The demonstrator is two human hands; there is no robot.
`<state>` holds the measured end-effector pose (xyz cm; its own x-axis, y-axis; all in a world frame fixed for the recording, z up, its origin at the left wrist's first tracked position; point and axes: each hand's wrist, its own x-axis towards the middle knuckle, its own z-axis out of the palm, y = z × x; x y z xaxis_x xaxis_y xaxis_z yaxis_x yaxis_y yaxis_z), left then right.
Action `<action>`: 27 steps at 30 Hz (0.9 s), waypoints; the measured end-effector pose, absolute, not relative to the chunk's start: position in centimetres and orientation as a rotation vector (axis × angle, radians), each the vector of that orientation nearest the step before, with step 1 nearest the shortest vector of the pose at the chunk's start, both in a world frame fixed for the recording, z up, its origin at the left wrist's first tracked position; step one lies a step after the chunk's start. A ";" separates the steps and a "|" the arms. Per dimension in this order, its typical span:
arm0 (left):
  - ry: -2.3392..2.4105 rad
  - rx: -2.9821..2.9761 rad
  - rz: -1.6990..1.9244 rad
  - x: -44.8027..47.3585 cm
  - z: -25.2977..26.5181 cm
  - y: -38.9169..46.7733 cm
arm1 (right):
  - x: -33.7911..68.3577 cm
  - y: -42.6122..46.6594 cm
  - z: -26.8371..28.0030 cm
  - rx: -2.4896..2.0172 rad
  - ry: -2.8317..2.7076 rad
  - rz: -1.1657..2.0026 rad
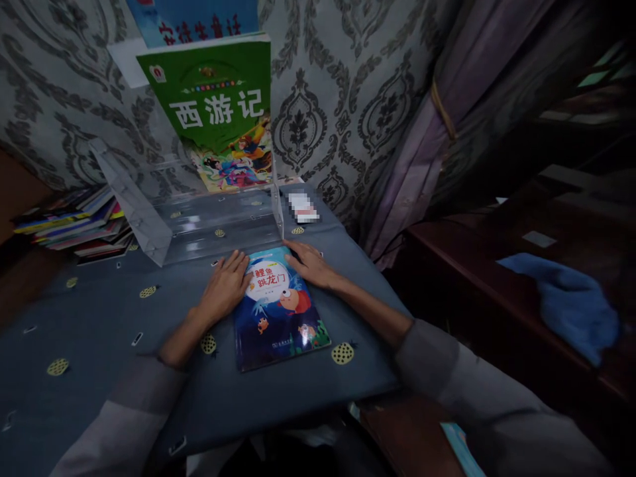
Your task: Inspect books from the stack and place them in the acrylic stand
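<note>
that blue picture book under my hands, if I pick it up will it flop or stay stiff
The blue picture book looks thin and soft-covered, so it would probably bend if lifted by one edge. Its glossy cover suggests it may slide easily on the tablecloth. Likely light.

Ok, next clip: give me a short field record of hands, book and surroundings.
left hand: flat on the blue book's left top corner
right hand: flat on its right top corner
blue book: closed, lying on the table
green book: upright in a clear stand behind
book pile: far left
blue cloth: on the dark furniture, right
</note>
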<state>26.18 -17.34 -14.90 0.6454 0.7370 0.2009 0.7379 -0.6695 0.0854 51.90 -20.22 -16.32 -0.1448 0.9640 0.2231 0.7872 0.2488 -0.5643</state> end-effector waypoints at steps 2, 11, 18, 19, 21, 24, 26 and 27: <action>-1.220 -2.902 -0.296 27.0 -14.6 -17.1 | 52.3 -19.9 -16.4 -1.536 -1.946 0.484; -0.961 -3.144 -0.139 31.9 -13.4 -15.9 | 52.8 -19.4 -15.8 -1.497 -1.749 0.743; -0.876 -3.179 -0.203 33.6 -13.8 -15.1 | 53.1 -19.2 -16.0 -1.453 -1.706 0.772; -0.877 -3.177 -0.211 33.6 -13.9 -15.1 | 53.2 -19.1 -16.2 -1.442 -1.703 0.774; -0.875 -3.170 -0.227 33.5 -14.1 -15.0 | 53.3 -19.0 -16.6 -1.416 -1.685 0.774; -0.847 -3.164 -0.258 33.4 -14.2 -15.0 | 53.5 -18.9 -16.9 -1.367 -1.631 0.777; -0.813 -3.164 -0.276 33.3 -14.3 -15.0 | 53.5 -19.0 -16.7 -1.346 -1.593 0.798; -0.795 -3.165 -0.279 33.3 -14.3 -15.0 | 53.5 -19.1 -16.5 -1.343 -1.578 0.813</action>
<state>33.26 -15.04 -14.26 0.8683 0.4783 0.1314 0.4555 -0.8738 0.1702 53.51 -19.12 -16.52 -0.0234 0.9779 0.2078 0.3987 0.1997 -0.8951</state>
